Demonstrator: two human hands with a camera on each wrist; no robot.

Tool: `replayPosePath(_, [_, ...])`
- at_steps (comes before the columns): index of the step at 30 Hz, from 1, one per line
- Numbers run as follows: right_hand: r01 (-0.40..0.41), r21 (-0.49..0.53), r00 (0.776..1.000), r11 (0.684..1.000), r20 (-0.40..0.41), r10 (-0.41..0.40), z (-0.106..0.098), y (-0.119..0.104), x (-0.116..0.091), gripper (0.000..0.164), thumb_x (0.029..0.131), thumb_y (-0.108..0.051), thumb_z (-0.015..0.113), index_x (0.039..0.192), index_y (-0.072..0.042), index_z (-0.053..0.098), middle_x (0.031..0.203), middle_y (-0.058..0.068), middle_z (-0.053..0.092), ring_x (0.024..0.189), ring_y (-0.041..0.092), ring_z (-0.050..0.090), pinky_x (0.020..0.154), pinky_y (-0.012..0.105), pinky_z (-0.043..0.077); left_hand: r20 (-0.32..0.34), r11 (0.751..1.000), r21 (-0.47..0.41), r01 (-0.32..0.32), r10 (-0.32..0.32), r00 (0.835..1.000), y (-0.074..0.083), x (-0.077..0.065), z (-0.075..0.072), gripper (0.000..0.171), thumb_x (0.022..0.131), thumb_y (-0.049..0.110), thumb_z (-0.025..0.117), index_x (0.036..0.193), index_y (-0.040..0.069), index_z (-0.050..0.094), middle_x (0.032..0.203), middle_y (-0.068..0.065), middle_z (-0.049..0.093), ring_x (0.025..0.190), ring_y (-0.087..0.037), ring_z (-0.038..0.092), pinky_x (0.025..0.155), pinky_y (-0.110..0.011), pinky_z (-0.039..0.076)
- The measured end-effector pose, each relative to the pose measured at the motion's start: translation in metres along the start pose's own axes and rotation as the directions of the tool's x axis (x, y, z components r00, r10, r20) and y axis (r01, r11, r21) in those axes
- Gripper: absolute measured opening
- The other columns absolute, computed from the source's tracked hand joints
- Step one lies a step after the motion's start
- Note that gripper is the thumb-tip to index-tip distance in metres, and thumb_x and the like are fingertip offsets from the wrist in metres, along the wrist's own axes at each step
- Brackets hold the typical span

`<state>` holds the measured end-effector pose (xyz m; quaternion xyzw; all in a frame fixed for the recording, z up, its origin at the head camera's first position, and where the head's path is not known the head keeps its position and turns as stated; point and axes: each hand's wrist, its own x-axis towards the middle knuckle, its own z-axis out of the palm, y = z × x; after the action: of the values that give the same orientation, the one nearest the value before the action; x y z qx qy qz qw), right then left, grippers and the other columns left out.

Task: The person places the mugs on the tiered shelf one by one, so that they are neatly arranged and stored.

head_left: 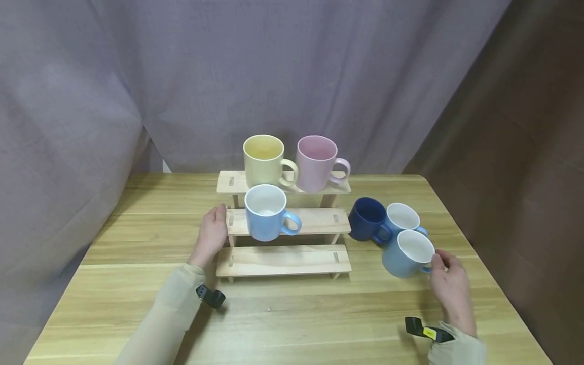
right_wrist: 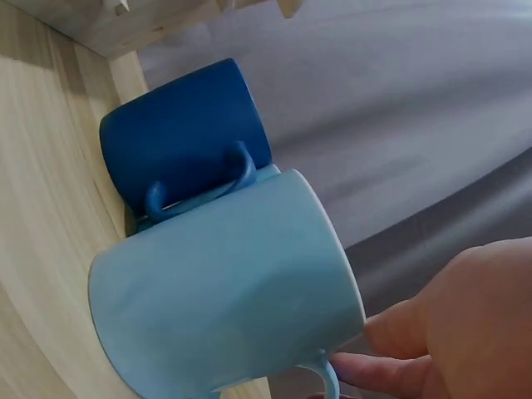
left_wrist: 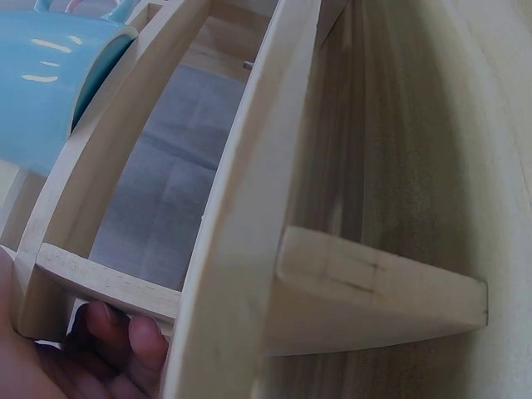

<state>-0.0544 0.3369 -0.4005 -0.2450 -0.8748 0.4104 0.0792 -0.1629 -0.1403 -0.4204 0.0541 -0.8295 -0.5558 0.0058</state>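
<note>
In my head view the job looks half done: the yellow mug (head_left: 261, 171) and pink mug (head_left: 314, 171) stand on the far level of the rack (head_left: 285, 261), the blue mug (head_left: 264, 224) on its middle level. On the table (head_left: 283, 329) to the right, the navy mug (head_left: 362, 223), far pale mug (head_left: 403, 217) and near pale mug (head_left: 400, 259) seem left. My left hand (head_left: 213, 226) is at the rack's left end, my right hand (head_left: 451, 284) at the near pale mug.

My left wrist view shows fingers (left_wrist: 147, 342) curled at the rack's end, holding it.

My right wrist view shows fingers nearly closed, pinching the near pale mug by its handle; whether it's lifted, I can't tell.
</note>
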Motion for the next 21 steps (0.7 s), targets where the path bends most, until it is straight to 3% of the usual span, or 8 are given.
replayPosePath(21, [-0.007, -0.058, 0.998, 0.998, 0.055, 0.011, -0.004, 0.024, 0.004, 0.051, 0.106, -0.030, 0.028, 0.135, 0.012, 0.036, 0.128, 0.030, 0.043, 0.113, 0.040, 0.042, 0.085, 0.046, 0.038, 0.006, 1.000, -0.010, -0.002, 0.002, 1.000, 0.000, -0.001, -0.001, 0.051, 0.105, 0.049, 0.020, 0.085, 0.008, 0.043, 0.068, -0.005, 0.044, 0.053, -0.018, 0.044, 0.048, -0.031, 0.041])
